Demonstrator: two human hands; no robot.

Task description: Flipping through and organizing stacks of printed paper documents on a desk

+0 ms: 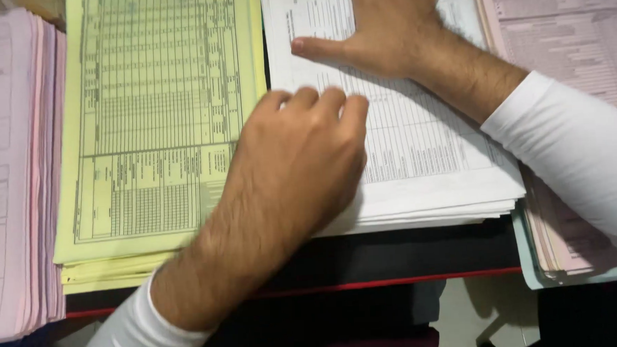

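Observation:
My left hand [301, 160] rests knuckles-up on the left edge of a white stack of printed forms [432, 154], fingers curled down onto the paper; whether it pinches a sheet is hidden. My right hand [385, 28] lies flat with fingers spread on the upper part of the same white stack, thumb pointing left. Both arms wear white sleeves. A yellow stack of printed forms [153, 118] lies just left of my left hand, touching its wrist side.
A pink stack of forms [14, 172] sits at the far left. Another pinkish stack [566, 37] lies at the right, partly under my right sleeve, above a pale blue sheet [527, 254]. The dark table edge with a red strip [396, 282] runs along the front.

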